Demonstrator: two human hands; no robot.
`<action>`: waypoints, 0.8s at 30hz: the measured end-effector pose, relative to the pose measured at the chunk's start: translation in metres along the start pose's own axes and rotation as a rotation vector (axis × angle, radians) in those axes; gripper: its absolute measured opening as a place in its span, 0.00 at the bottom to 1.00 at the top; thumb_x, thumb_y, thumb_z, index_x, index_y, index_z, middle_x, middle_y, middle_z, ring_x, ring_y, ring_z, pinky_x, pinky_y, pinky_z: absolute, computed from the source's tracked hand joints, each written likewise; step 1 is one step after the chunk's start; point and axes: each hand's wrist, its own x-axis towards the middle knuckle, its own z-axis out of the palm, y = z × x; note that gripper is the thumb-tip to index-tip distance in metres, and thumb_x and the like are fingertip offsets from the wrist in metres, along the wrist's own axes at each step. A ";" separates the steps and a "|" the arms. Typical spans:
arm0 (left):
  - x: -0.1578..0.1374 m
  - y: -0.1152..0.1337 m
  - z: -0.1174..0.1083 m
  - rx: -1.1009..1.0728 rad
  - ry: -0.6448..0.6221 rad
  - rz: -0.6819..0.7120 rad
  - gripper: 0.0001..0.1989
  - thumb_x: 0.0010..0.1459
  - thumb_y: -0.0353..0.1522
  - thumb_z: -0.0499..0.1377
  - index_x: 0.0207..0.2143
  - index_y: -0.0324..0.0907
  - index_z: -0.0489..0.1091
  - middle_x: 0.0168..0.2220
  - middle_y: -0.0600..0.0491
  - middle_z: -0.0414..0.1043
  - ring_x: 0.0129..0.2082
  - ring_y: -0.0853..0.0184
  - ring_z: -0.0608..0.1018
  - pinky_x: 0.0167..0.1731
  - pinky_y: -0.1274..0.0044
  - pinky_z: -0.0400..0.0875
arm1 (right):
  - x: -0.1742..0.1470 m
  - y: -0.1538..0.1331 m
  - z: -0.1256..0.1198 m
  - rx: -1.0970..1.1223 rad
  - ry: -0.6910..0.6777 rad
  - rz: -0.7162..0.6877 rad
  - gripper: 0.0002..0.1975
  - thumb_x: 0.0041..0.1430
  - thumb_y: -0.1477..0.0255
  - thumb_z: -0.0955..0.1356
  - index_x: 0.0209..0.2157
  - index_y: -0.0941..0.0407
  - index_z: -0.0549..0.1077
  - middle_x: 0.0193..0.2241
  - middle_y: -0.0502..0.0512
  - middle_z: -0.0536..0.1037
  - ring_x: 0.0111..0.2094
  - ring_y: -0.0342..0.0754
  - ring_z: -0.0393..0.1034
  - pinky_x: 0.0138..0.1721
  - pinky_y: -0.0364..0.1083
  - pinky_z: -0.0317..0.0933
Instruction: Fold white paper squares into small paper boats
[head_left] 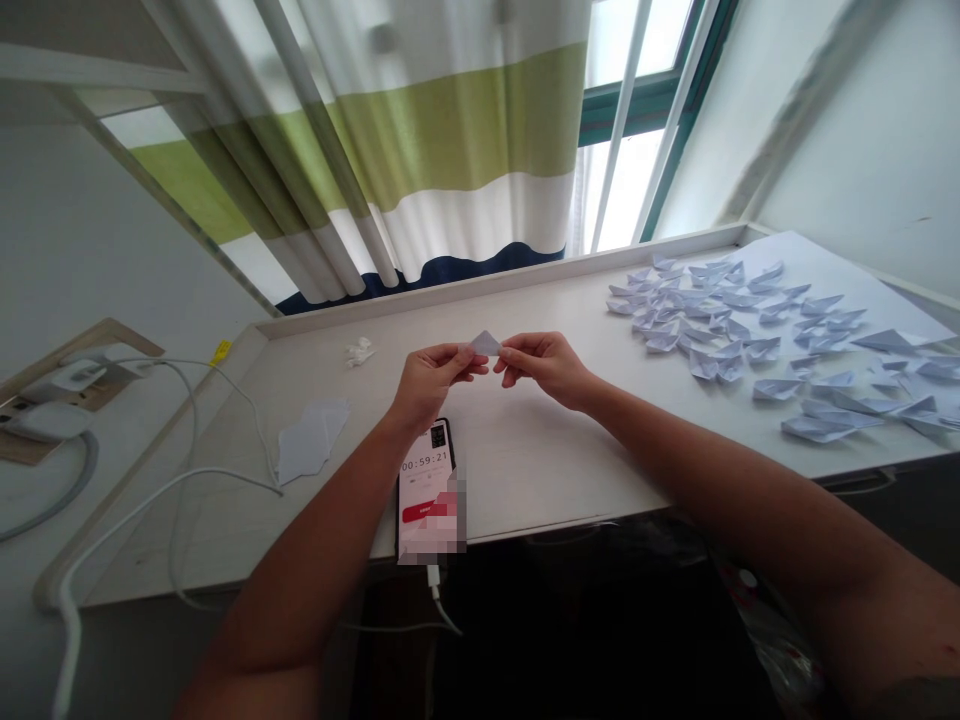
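Both hands hold one small piece of folded white paper point(485, 344) above the middle of the table, its peak pointing up and away from me. My left hand point(435, 375) pinches its left corner between thumb and fingers. At its right corner, my right hand point(544, 365) grips the paper the same way. Many folded paper boats point(720, 300) lie spread over the right side of the table. Flat white paper sheets point(311, 440) rest in a loose stack to the left of my left forearm.
A phone point(427, 490) showing a timer lies at the table's front edge, with a white cable point(435, 585) plugged in. Crumpled white scraps point(360, 351) sit at the back left. More cables and a power strip point(67, 390) are at the far left. A raised rim point(420, 295) edges the table's back.
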 end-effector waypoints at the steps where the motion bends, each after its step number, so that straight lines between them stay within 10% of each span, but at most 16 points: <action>1: 0.000 0.000 0.001 0.034 0.012 0.050 0.20 0.53 0.48 0.78 0.37 0.41 0.86 0.35 0.46 0.87 0.33 0.63 0.87 0.34 0.74 0.77 | 0.000 0.000 0.000 0.001 -0.002 0.002 0.23 0.55 0.51 0.82 0.35 0.58 0.84 0.32 0.55 0.85 0.27 0.43 0.78 0.34 0.46 0.76; 15: 0.000 -0.004 0.004 0.089 0.129 0.405 0.14 0.54 0.41 0.78 0.38 0.43 0.86 0.31 0.50 0.86 0.31 0.61 0.88 0.33 0.71 0.82 | -0.001 -0.007 0.002 0.184 -0.014 0.100 0.21 0.51 0.55 0.84 0.33 0.59 0.84 0.32 0.54 0.85 0.27 0.42 0.77 0.34 0.44 0.76; 24: -0.004 0.009 -0.005 0.182 -0.057 0.455 0.11 0.61 0.42 0.74 0.39 0.45 0.88 0.38 0.48 0.87 0.35 0.64 0.86 0.36 0.70 0.83 | 0.000 -0.006 -0.002 0.261 0.001 0.113 0.16 0.55 0.62 0.83 0.34 0.60 0.83 0.30 0.54 0.84 0.26 0.41 0.77 0.32 0.43 0.75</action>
